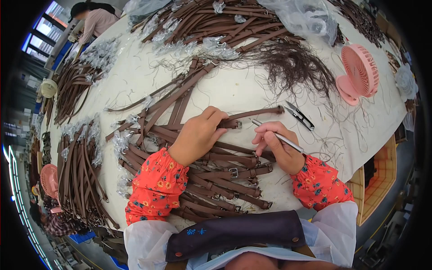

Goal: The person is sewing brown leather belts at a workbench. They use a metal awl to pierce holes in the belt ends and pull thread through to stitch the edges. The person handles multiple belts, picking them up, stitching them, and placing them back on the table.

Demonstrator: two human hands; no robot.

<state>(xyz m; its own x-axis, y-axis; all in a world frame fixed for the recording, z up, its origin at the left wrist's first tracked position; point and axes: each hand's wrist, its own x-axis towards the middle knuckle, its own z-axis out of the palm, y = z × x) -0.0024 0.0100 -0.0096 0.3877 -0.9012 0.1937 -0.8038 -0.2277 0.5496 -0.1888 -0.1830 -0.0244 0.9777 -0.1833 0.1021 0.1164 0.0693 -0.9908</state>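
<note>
My left hand [198, 137] is closed, pinching a brown leather belt [252, 113] close to its buckle, with the belt's free end pointing right. In my right hand [282, 150] is a slim silver pen-shaped tool [283, 140], its tip directed at the buckle but apart from it. A thin cord seems to trail from the tool's rear end. Beneath both hands lies a heap of similar brown belts [225, 184] with metal buckles, some wrapped in clear plastic. Black-handled thread snips [299, 116] rest just beyond my right hand.
A tangle of dark thread [297, 67] spreads over the white tabletop [238, 85]. More belts are piled at the far side [225, 22] and left [81, 166]. A pink fan [357, 74] stands at right, above a wooden crate [378, 180]. Another person [96, 22] works far left.
</note>
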